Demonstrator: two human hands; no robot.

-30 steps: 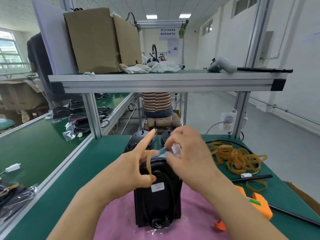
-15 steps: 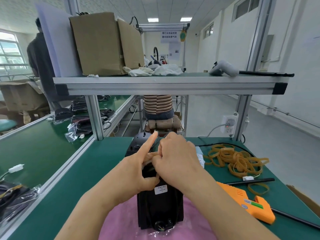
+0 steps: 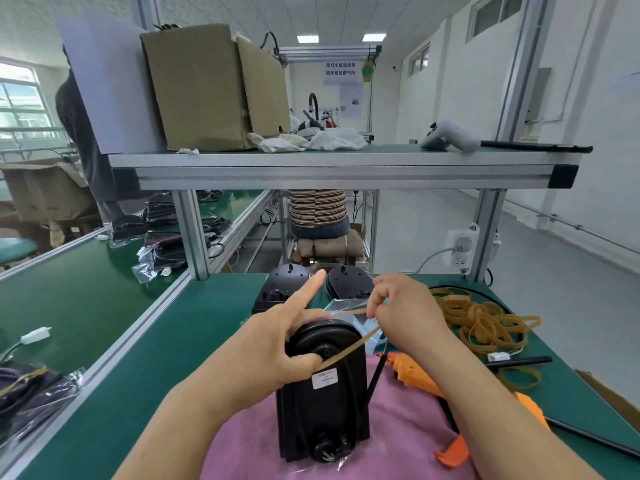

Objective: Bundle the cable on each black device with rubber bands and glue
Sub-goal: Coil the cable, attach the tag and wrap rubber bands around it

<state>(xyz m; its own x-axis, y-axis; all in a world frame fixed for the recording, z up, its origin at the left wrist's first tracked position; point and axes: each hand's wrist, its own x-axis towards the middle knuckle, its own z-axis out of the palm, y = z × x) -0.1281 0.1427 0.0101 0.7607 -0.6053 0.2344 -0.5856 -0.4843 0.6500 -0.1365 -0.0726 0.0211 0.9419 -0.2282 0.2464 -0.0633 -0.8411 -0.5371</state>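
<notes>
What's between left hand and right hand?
Head view: a stretched rubber band runs from the left hand on the black device to the right hand.

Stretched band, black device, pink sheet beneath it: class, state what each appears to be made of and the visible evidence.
The band: likely rubber, matte tan, pulled taut into a thin strip. The black device: probably moulded plastic, smooth, with soft sheen and rounded edges. The pink sheet: seemingly cloth or foam, matte, slightly wrinkled; which is unclear.
</notes>
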